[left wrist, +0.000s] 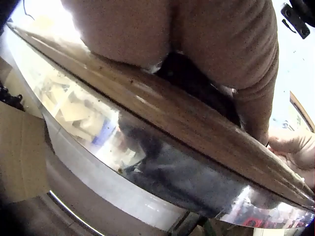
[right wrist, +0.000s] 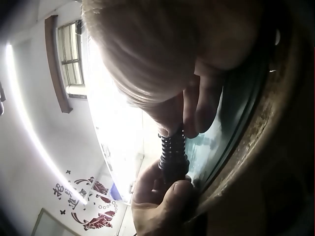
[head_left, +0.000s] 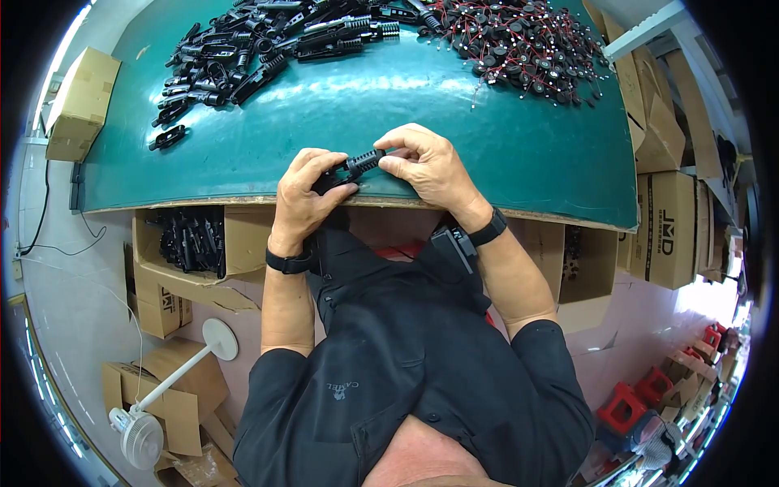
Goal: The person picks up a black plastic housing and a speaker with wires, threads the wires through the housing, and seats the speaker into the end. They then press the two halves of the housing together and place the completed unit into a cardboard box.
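My left hand point(head_left: 304, 191) grips a slim black housing point(head_left: 363, 162) with a ribbed, round end, close over the table's front edge. Thumb and fingers of my right hand point(head_left: 426, 166) pinch the tip of that ribbed end. In the right wrist view the ribbed section point(right wrist: 173, 150) shows between both hands, while the left hand hides the rest of the housing. The left wrist view has only a dark part of it point(left wrist: 189, 78) showing under the fingers. One similar black housing point(head_left: 168, 137) lies alone on the green table at the left.
Many black housings point(head_left: 268, 49) are heaped at the back left of the green table point(head_left: 389, 109). At the back right lies a pile of small black discs with red wires point(head_left: 527, 49). Below the front edge, an open carton point(head_left: 243, 243) holds more black parts.
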Demonstrator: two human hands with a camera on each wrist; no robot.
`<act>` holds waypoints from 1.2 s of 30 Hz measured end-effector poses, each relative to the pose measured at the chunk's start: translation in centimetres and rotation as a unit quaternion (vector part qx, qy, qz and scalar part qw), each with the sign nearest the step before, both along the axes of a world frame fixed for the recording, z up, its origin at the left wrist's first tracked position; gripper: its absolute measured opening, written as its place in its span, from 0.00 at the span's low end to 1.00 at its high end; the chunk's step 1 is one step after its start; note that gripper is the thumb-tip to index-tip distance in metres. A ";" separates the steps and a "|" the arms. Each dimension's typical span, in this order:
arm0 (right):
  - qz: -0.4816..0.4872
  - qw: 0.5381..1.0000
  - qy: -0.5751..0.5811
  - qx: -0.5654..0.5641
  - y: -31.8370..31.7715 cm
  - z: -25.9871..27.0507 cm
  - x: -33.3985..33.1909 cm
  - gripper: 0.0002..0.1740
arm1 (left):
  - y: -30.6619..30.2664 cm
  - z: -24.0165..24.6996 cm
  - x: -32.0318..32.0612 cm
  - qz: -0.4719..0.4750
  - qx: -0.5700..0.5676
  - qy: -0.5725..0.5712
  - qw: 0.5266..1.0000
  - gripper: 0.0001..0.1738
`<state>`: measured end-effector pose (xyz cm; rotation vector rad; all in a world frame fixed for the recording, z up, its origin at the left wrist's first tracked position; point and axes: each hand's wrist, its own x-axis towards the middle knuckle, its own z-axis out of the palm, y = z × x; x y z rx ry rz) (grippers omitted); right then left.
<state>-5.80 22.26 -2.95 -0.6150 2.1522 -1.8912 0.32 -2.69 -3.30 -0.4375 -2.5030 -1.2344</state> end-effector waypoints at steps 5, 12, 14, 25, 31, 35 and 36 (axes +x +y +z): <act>0.038 0.997 -0.056 -0.046 0.2 -0.1 -0.1 0.12 | -0.2 0.1 0.1 -0.013 0.007 -0.005 1.000 0.30; 0.034 0.998 -0.018 -0.057 0.2 0.0 0.1 0.12 | 0.0 0.6 0.2 -0.004 0.015 -0.018 1.000 0.30; 0.033 0.997 -0.019 -0.063 0.2 0.1 0.1 0.11 | 0.1 0.6 0.2 0.000 0.018 -0.018 1.000 0.30; 0.032 0.998 -0.015 -0.055 0.1 -0.3 0.2 0.11 | -0.7 0.8 0.1 -0.043 0.031 -0.037 0.998 0.31; 0.054 0.996 0.047 -0.047 0.4 -0.2 -0.3 0.09 | -1.0 1.1 0.0 -0.055 0.061 -0.064 0.995 0.32; 0.072 0.995 0.042 -0.053 1.4 -0.3 -0.3 0.09 | -0.9 1.1 0.0 -0.073 0.072 -0.078 0.992 0.32; 0.073 0.995 0.015 -0.071 1.6 -0.5 -0.3 0.10 | -1.1 1.0 0.0 -0.075 0.081 -0.073 0.991 0.31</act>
